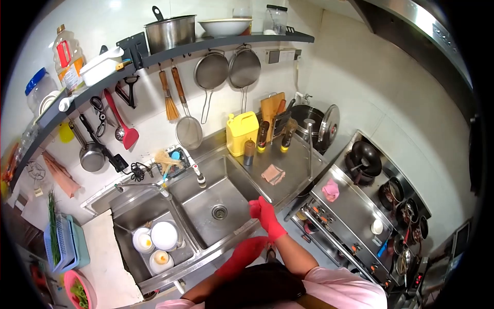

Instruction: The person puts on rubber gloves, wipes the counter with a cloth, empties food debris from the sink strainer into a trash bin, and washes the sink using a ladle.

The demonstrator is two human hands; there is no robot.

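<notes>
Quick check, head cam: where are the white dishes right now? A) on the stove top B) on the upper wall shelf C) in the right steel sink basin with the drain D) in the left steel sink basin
D: the white dishes sit in the left steel sink basin; the right steel sink basin shows only its drain, and the red-gloved hands are at its front edge.
</notes>
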